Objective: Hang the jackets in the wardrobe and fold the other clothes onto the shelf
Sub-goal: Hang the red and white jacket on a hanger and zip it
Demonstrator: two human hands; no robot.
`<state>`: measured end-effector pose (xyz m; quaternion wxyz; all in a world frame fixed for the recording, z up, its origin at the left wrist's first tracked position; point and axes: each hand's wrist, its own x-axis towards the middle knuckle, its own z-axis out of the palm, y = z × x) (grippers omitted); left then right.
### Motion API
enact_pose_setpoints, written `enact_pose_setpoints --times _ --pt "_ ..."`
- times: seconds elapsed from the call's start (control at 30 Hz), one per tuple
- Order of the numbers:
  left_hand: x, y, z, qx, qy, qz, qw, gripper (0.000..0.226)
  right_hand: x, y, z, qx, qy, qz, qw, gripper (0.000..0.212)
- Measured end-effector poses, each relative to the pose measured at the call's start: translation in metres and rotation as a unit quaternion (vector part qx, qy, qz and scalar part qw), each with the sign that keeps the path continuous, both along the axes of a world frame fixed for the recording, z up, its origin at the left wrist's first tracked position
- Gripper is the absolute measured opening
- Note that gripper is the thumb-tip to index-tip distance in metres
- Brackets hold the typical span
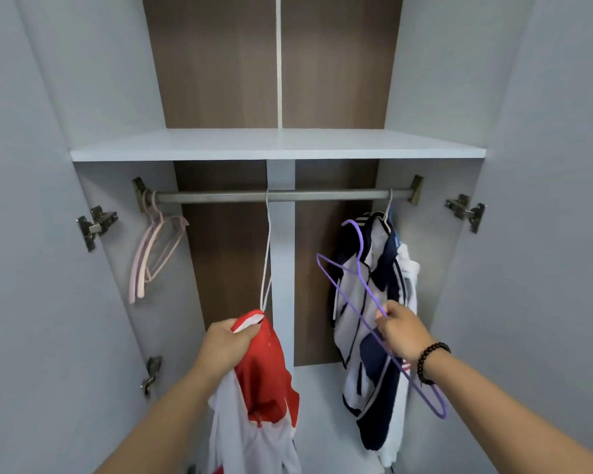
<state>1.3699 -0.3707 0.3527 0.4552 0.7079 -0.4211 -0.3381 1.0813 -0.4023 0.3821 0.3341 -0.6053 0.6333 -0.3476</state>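
Inside the open grey wardrobe (pixel 459 80), the left hand (pixel 225 345) grips a red-and-white jacket (pixel 264 381) below the metal rail (pixel 220 196) while the right hand (pixel 403 331) pinches a thin purple wire hanger (pixel 363 282), so the jacket likely needs threading onto it next.

**A bedroom wardrobe in a home**

This looks like a home, seen from in front of an open built-in wardrobe (pixel 220 80) with pale grey side panels and a brown wood-grain back. A flat pale grey shelf (pixel 278 145) spans it above a grey metal hanging rail (pixel 220 196). Pale pink plastic hangers (pixel 154 248) and a navy-and-white jacket (pixel 374 302) hang there, and metal door hinges (pixel 96 225) flank the opening.
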Motion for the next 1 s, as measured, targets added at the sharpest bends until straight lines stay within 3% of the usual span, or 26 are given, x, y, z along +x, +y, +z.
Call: enact_pose_setpoints --times 0.07,0.27,0.43,0.53,0.83,1.0 --pt "-0.012 0.018 0.002 -0.022 -0.015 0.021 0.999 0.017 -0.021 0.029 0.000 -0.009 0.012 0.015 1.000 0.018" --pt "-0.044 0.082 0.003 -0.014 -0.016 0.060 0.998 0.028 -0.077 0.117 0.003 -0.053 0.054 0.109 0.991 0.019" --pt "-0.056 0.136 -0.005 -0.001 0.003 0.114 0.993 0.024 -0.101 0.171 0.013 -0.037 0.040 0.196 0.979 0.026" --pt "-0.055 0.158 -0.004 0.014 -0.002 0.127 0.992 0.023 -0.110 0.191 0.017 -0.064 0.071 0.211 0.973 0.028" --pt "-0.043 0.204 0.000 0.052 -0.056 0.159 0.984 0.029 -0.121 0.224 0.023 -0.060 0.057 0.259 0.962 0.028" --pt "-0.031 0.234 -0.003 0.053 -0.116 0.159 0.979 0.025 -0.099 0.236 0.026 -0.060 0.083 0.308 0.946 0.041"
